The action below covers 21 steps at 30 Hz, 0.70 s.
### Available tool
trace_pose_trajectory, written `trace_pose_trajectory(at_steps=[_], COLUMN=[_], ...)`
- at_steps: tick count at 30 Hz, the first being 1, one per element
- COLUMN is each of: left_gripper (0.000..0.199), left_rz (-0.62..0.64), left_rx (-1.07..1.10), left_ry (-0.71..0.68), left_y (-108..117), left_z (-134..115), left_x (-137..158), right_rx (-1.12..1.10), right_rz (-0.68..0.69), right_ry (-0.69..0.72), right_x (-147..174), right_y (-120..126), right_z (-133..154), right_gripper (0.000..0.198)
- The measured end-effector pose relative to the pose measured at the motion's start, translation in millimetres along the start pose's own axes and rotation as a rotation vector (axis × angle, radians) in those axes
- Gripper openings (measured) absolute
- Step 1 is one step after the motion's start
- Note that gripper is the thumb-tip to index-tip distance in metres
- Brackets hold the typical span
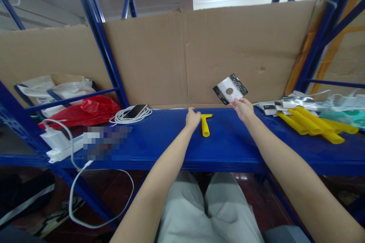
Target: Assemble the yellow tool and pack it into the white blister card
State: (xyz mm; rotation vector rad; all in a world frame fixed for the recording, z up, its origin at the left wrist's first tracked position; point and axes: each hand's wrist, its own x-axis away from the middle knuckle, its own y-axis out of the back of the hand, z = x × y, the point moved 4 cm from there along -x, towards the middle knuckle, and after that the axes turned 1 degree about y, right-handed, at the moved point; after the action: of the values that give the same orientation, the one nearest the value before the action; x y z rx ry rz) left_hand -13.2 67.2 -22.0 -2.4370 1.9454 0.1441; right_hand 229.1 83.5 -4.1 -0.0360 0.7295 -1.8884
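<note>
My left hand (193, 119) is over the blue shelf, its fingers closed at the left end of a yellow T-shaped tool (205, 127) that looks like a small squeegee. The tool's tube-like handle points toward me; my fingers hide the left end of its crossbar. Raised to the right, my right hand (243, 109) pinches a white and black packaging card (226, 85) by its lower corner. The card is tilted and has a round hole or brown disc in its middle; which of these cannot be made out.
Several yellow tubes (310, 121) lie on the right beside flat packages (270, 109). Leftward are a phone (136, 111) on a coiled white cable (121, 116), a red bag (91, 110) and a power strip (67, 151). A cardboard wall (242, 45) closes the back of the blue shelf (228, 148).
</note>
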Motion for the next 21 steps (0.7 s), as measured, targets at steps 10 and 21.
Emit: trace_pose_trajectory(at_steps=[10, 21], left_gripper=[0.047, 0.012], left_rz=[0.101, 0.029], left_rx=[-0.509, -0.022], left_ry=[-0.147, 0.095], left_y=[-9.6, 0.3], left_z=[11.6, 10.6], left_x=[7.0, -6.6], right_rx=[0.051, 0.065], right_rz=[-0.062, -0.024], right_ry=[0.024, 0.023], right_x=[0.1, 3.0], right_y=[3.3, 1.4], right_z=[2.2, 2.3], right_gripper=[0.035, 0.033])
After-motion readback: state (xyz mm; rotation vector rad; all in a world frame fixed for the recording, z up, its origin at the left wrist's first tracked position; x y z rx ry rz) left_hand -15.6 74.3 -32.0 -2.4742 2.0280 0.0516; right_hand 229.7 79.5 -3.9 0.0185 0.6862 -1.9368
